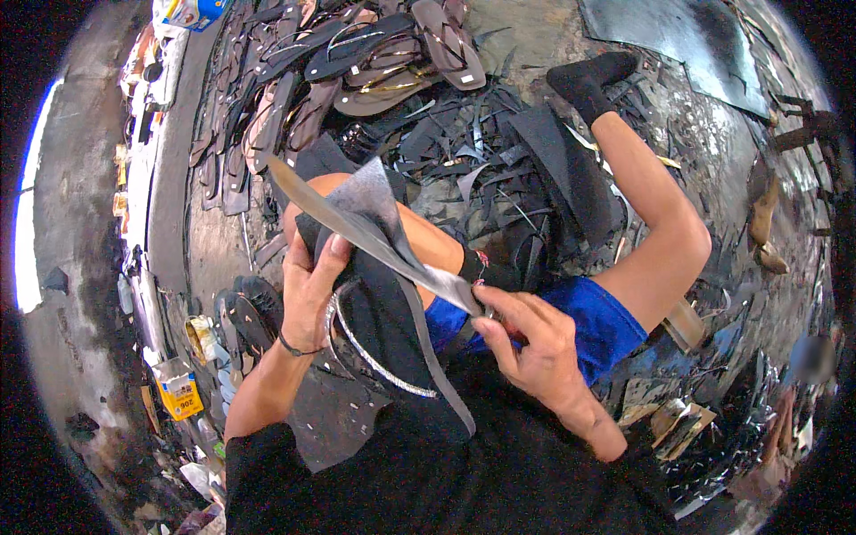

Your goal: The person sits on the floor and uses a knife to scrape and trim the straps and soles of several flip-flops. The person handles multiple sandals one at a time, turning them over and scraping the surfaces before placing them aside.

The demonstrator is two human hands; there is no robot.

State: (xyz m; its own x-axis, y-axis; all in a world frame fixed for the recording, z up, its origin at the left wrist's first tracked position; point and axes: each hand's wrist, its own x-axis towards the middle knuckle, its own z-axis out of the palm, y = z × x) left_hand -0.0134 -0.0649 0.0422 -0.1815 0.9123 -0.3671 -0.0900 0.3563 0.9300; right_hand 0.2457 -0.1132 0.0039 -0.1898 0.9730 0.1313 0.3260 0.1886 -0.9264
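My right hand (535, 343) is closed around the handle end of a long knife with a broad, curved blade (357, 234). The blade slants up to the left across a black sandal (379, 308) with a glittering silver strap (379, 370). My left hand (308, 290) grips this sandal from its left side, thumb on top near the blade. A dark offcut flap (370, 192) stands up behind the blade, and a thin strip hangs down along the sandal's right edge. How deep the blade sits in the sole material is hidden.
Many finished sandals (366, 49) lie heaped at the upper left. Black scraps (446, 143) cover the floor ahead, beside a larger dark sheet (571, 169). My bent bare leg (651, 214) is on the right. A yellow box (178, 390) sits at lower left.
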